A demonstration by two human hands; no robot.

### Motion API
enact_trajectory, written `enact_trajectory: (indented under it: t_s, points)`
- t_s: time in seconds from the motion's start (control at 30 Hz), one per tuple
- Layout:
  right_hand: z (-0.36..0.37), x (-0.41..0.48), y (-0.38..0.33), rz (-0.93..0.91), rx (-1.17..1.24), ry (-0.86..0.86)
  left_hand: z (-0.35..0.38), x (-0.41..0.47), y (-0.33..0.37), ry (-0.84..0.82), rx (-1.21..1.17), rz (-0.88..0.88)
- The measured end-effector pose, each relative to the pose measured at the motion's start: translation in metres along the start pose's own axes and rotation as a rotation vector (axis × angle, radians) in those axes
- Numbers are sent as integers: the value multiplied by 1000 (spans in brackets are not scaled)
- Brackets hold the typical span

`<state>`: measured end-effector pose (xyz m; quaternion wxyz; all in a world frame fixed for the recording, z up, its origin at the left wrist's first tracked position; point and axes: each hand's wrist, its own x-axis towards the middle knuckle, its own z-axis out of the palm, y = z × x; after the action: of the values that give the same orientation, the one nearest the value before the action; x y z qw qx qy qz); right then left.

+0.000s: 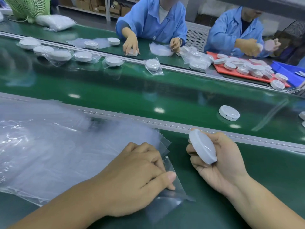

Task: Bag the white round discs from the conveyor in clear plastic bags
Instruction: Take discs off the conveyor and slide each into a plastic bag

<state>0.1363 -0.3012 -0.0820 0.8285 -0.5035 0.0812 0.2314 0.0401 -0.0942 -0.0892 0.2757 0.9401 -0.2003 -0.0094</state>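
Gripping 1 disc (202, 147) by its rim, the right hand (221, 167) held it just off the table (255, 182); it looked light, rigid and smooth. The left hand (137, 176) pinched a limp, slippery bag (171, 203) at its edge.

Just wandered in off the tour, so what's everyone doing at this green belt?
It is a bagging line. The camera wearer's left hand pinches a clear bag at the stack's edge, while the right hand grips a white disc, not yet bagged. Another bare disc lies on the belt. Across it, two workers in blue coats handle more discs, and bagged discs line the far edge.
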Motion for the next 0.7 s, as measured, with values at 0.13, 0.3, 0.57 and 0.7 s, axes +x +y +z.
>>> enact_trajectory:
  t_s: [0.13,0.3,0.57,0.7]
  points:
    - [-4,2,0,-22,19,12,1,-1,-2,-39,30,16]
    - [-8,3,4,-82,-52,14,7,0,-5,20,209,14]
    - [-10,-1,9,-494,-359,144,3,2,-16,-9,2,217]
    - [-13,-2,14,-562,-393,62,4,3,-19,21,6,197]
